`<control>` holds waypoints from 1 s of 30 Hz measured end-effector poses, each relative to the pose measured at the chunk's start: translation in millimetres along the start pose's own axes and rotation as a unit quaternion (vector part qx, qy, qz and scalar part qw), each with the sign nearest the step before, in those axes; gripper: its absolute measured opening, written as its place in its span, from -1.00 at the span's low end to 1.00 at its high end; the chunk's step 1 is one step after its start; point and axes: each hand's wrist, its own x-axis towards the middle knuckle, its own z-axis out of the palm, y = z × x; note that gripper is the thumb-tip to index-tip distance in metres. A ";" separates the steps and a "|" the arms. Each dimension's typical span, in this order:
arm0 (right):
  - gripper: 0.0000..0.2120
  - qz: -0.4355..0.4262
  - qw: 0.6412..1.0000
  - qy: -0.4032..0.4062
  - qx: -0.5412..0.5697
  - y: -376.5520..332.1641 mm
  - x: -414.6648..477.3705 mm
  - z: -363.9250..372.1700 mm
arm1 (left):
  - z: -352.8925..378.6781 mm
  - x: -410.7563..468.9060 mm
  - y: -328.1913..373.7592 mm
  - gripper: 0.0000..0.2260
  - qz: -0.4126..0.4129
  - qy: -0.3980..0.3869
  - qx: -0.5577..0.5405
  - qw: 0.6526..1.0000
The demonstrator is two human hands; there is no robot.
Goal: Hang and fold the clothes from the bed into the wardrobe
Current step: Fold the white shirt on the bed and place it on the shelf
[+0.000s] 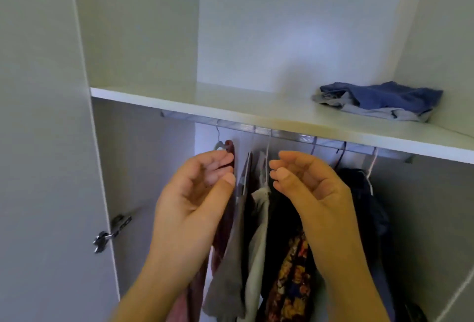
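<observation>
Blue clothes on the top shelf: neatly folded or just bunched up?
Bunched up. The blue clothes lie in a rumpled heap with uneven creases and grey fabric poking out, at the right of the shelf.

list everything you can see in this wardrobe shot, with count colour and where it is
shelf: 1, white, across the wardrobe above the rail
folded clothes: 1 small pile, blue and grey, right side of the shelf
rail: 1, metal, directly under the shelf
hangers: several, hooked on the rail; exact count unclear
hanging garments: several, maroon, grey, pale, black, floral, dark blue, under the rail
door hinge: 1, metal, lower left side panel
left hand: 1, open and empty, by the maroon garment
right hand: 1, open and empty, before the dark garments
</observation>
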 end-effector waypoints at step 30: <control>-0.82 0.013 0.785 -0.544 0.298 -36.3 -153.0 421.4 | -340.0 -164.8 163.0 -0.75 0.061 0.467 0.353 0.809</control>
